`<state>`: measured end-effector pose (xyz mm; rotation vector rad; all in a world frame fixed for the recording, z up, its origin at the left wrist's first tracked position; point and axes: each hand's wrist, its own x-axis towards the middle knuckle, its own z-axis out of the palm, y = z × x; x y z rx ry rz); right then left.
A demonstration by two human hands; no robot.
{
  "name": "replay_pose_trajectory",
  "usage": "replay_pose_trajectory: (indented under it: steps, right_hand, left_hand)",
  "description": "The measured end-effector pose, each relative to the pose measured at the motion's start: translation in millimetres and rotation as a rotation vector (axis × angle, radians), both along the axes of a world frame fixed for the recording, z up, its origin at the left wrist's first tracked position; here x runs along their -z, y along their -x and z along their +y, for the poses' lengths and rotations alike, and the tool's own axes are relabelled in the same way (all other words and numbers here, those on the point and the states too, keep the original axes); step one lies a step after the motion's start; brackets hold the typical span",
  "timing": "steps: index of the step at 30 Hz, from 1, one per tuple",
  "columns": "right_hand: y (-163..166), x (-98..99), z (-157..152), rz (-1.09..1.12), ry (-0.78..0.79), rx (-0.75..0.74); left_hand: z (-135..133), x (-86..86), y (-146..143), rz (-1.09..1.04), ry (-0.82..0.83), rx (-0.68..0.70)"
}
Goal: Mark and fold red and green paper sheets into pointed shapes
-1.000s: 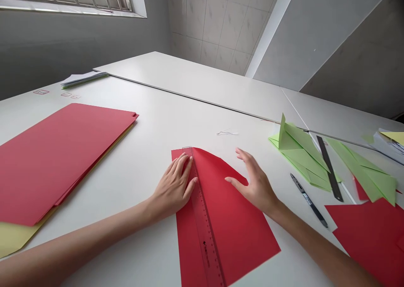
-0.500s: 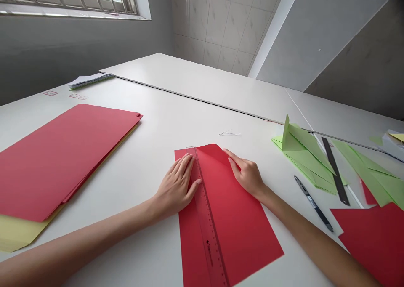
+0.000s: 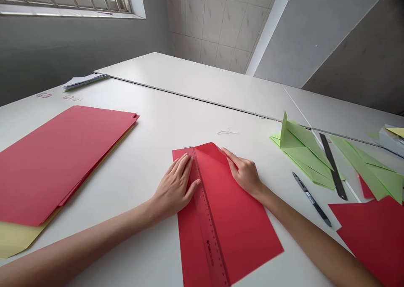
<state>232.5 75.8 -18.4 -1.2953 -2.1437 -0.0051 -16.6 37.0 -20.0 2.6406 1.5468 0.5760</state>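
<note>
The ruler (image 3: 208, 236) is pinned by the flat left hand (image 3: 173, 186). Beside it, red paper's (image 3: 246, 232) edge is pinched by the right hand (image 3: 245, 173).

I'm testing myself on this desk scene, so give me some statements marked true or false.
1. The left hand rests on a clear ruler. True.
2. The clear ruler lies on a red sheet. True.
3. Both hands press on the clear ruler. False: the right hand is at the red sheet's edge.
4. A pen lies right of the red sheet. True.
5. The red sheet lies completely flat. False: its far part bows up beside the clear ruler.
</note>
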Motion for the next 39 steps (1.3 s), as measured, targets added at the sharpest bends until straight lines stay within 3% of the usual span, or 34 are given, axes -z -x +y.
replay_pose_trajectory:
  steps: [10, 21, 27, 32, 39]
  right_hand:
    - [-1, -12.5, 4, 0.013, 0.113, -0.03]
    - [-5, -18.9, 44, 0.056, 0.292, 0.026]
    - [15, -18.5, 16, -0.021, 0.195, -0.108]
    - [28, -6.1, -15, -0.311, -0.016, -0.243]
    - [25, -2.4, -19, -0.43, -0.11, -0.383]
  left_hand:
    - [1, 0.1, -1, -0.001, -0.011, 0.009]
    - [1, -1.6, -1, 0.003, -0.022, 0.013]
    - [1, -0.2, -1, 0.001, -0.022, 0.013]
    - [0, 0.4, -2, -0.001, -0.023, 0.014]
    - [1, 0.8, -2, -0.004, -0.035, 0.014]
